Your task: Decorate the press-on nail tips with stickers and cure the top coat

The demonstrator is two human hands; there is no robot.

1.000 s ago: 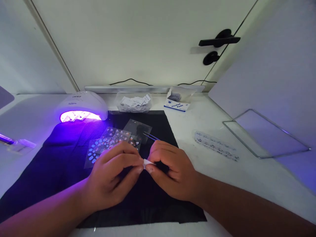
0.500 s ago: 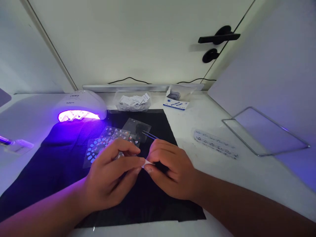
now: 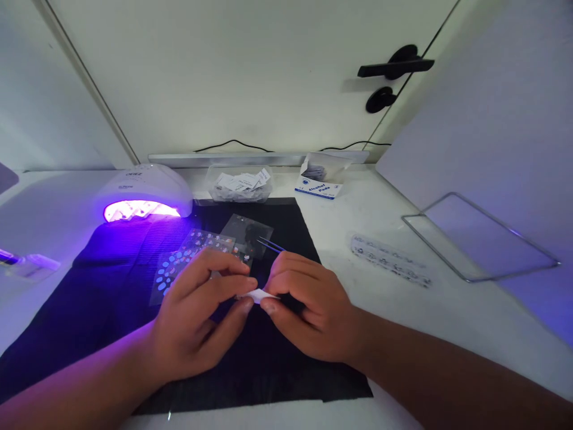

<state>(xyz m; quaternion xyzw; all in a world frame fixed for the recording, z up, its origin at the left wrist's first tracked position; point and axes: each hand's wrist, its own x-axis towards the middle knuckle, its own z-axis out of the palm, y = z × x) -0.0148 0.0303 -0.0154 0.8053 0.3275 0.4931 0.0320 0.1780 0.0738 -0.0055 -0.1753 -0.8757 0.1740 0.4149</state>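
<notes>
While both hands met over the black mat (image 3: 111,298), a small white pad (image 3: 258,294) was seen from the head view, pinched between the left hand (image 3: 197,322) and right hand (image 3: 308,310); each grip was closed narrowly on it. Tweezers (image 3: 268,243) lay just behind. Unfolding was judged in hand; further opening would call for a gentle outward pull.

A smooth white tabletop (image 3: 447,322) runs back to a plain off-white wall panel (image 3: 250,71), where a black lever door handle (image 3: 396,64) sits above a round black keyhole plate (image 3: 380,98). A thin black cable (image 3: 233,144) trails along a pale ledge (image 3: 250,158). Violet light washes the left side; a bent wire frame, possibly a stand, (image 3: 481,239) lies right.
</notes>
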